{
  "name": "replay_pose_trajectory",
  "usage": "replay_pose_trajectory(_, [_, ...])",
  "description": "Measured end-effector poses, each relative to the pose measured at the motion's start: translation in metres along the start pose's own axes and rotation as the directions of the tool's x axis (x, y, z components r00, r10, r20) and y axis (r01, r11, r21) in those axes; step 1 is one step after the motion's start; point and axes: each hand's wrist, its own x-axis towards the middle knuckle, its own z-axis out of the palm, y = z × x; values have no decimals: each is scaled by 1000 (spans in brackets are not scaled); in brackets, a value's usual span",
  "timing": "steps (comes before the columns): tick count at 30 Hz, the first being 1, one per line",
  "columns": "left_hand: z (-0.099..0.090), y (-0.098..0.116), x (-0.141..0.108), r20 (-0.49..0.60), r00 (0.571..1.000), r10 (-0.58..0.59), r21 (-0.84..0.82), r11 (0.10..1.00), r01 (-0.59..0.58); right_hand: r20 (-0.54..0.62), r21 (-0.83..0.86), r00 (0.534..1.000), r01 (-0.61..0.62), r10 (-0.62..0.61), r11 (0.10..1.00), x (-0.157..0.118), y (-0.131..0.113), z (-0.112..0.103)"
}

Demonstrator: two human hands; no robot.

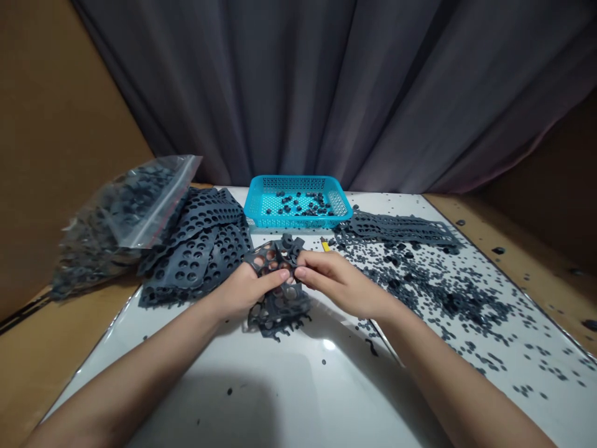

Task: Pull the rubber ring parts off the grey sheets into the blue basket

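- Grey rubber sheet (pixel 278 316), full of round holes, is lifted just above the white table (pixel 326 398) between both hands, a few dark pieces clinging along its top edge.
- Left hand (pixel 243 289) grips it with the fingers curled and pressed together; right hand (pixel 340 283) pinches near the top edge, thumb against forefinger.
- Already out of the sheets, as I read it from here: dark discs (pixel 420 292) scattered across the table, and some in a teal plastic basket (pixel 298 182).
- Not yet worked, by the look of it: a stack of punched sheets (pixel 196 242), beside a bulging zip bag (pixel 125 214) of dark pieces.
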Motion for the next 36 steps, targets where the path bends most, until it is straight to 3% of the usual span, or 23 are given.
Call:
replay_pose_trajectory(1, [2, -2, -1, -19, 999, -37, -125, 992, 35, 27, 177, 999, -25, 21, 984, 1, 3, 2])
replay_pose_trajectory(3, [6, -5, -2, -39, 995, -96, -325, 942, 79, 70, 504, 997, -60, 29, 862, 3, 9, 7])
replay_pose_trajectory(6, [9, -7, -3, -72, 987, -146, -446, 889, 99, 61, 752, 997, -74, 43, 655, 6, 18, 17])
replay_pose_trajectory(8, [8, -8, -3, -100, 980, -171, -454, 884, 108, 42, 802, 995, -86, 88, 591, 7, 23, 22])
replay_pose_trajectory(11, [7, -8, -3, -122, 973, -197, -456, 882, 122, 16, 815, 990, -92, 137, 572, 8, 27, 27])
replay_pose_trajectory(16, [7, -7, -1, -119, 980, -158, -478, 875, 83, -145, 810, 987, 77, 72, 582, 10, 29, 14])
replay_pose_trajectory(18, [6, -9, 0, -128, 979, -159, -398, 912, 96, -165, 749, 986, 114, 18, 653, 9, 28, 3])
replay_pose_trajectory(20, [4, -11, 0, -112, 980, -165, -249, 959, 133, -199, 589, 980, 134, -18, 797, 7, 22, -8])
replay_pose_trajectory(23, [-2, -13, -1, -85, 995, -52, 39, 998, 56, -252, 123, 966, 90, -56, 988, 1, 6, -17])
replay_pose_trajectory(25, [-3, -11, -3, -83, 995, 60, 214, 976, -41, -223, -172, 971, 45, -83, 984, -2, -5, -17])
replay_pose_trajectory(27, [-2, -8, -5, -65, 987, 145, 359, 926, -113, -160, -331, 983, 37, -95, 943, -4, -12, -15])
replay_pose_trajectory(31, [3, -1, -8, -26, 976, 217, 492, 852, -176, -98, -435, 989, 59, -112, 899, -4, -12, -9])
replay_pose_trajectory(36, [2, 2, -11, 22, 976, 215, 428, 880, -203, -60, -495, 997, 19, -56, 869, -3, -10, -5])
